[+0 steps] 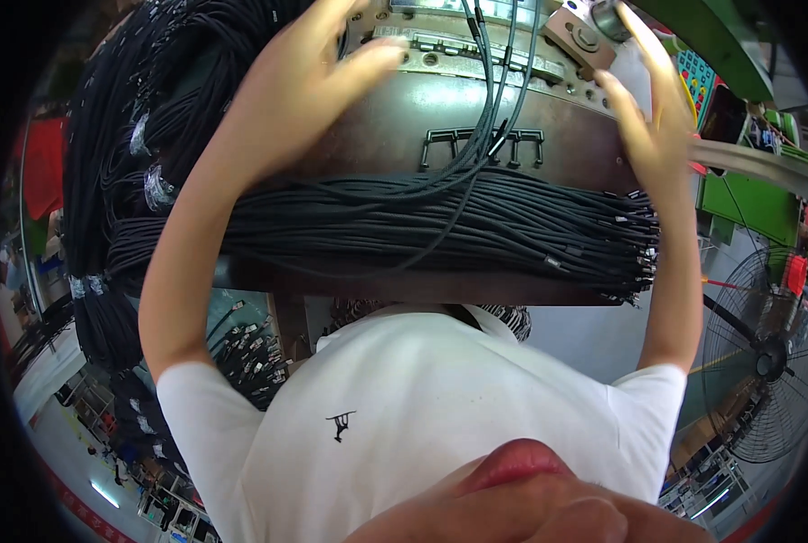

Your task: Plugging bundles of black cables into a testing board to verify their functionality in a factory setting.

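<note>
My left hand (332,54) is raised to the metal mould plate (440,54) of a machine, fingers spread and holding nothing. My right hand (646,109) is up at the plate's right end beside a small metal block (578,36), fingers apart and empty. A few thin black cables (487,100) run down from the plate across the rounded steel body (395,127). Below them a thick flat layer of black cables (440,231) lies across the machine's front, their connector ends (635,249) pointing right.
Heavy bundles of black cables (123,154) hang at the left. More connector ends (250,348) sit below the bench. A green machine frame (748,195), a button panel (698,77) and a floor fan (766,362) stand at the right.
</note>
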A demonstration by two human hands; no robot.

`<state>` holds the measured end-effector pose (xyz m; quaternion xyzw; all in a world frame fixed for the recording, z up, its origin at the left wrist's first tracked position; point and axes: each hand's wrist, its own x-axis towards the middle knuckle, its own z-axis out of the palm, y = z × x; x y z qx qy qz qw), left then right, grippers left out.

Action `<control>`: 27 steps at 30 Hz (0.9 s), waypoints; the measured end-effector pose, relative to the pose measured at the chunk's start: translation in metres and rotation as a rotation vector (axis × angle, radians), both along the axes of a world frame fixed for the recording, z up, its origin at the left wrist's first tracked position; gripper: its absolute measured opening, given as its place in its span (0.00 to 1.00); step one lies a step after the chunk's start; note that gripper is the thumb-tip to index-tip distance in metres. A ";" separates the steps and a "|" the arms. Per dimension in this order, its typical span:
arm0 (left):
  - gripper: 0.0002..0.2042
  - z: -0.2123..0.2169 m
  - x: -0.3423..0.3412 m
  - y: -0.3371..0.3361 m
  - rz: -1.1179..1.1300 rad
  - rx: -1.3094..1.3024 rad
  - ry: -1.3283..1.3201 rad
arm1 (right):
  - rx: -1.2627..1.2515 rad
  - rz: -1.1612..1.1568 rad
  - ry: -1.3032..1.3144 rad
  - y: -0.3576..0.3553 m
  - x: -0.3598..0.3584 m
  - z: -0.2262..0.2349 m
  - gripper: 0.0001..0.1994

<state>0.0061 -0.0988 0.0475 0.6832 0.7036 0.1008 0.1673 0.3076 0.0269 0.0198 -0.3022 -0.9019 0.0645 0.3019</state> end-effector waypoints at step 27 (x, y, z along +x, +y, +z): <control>0.15 -0.143 0.017 -0.232 0.318 -0.258 -0.082 | -0.572 -0.545 0.093 -0.226 0.158 -0.183 0.21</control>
